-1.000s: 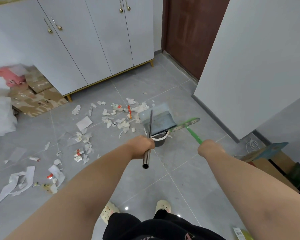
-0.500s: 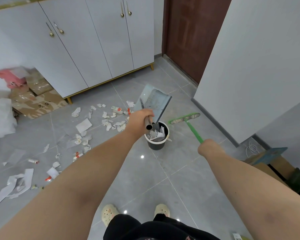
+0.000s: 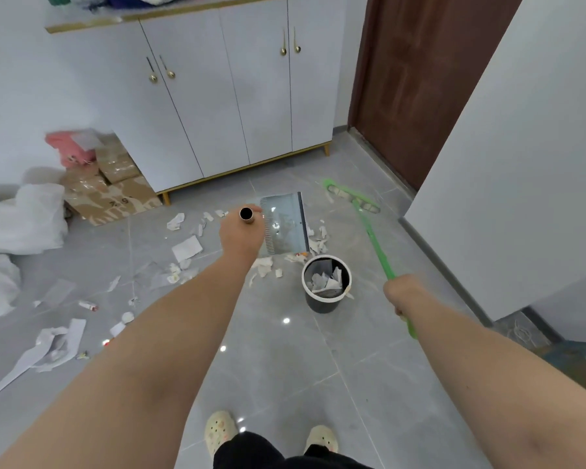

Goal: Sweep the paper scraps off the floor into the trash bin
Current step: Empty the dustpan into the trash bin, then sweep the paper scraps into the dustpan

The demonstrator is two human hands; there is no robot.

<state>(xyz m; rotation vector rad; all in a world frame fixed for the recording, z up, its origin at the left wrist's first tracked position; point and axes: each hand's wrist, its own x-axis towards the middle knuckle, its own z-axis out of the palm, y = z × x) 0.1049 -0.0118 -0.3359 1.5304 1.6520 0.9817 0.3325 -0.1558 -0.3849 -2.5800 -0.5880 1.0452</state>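
While left hand (image 3: 241, 236) grips tubular metal dustpan handle (image 3: 246, 214), right hand (image 3: 403, 294) grips green broomstick (image 3: 372, 238), round bin (image 3: 318, 305) holds crumpled scraps (image 3: 325, 283).

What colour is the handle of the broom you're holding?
Bright green. The broom handle shows best in the head view, gripped by the right hand.

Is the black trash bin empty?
No, the round black plastic trash bin with a white rim holds torn white paper scraps.

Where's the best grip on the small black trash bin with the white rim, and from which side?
Likely the near rim of the small black trash bin, pinched from above: it stands upright, open-topped, with no handle showing.
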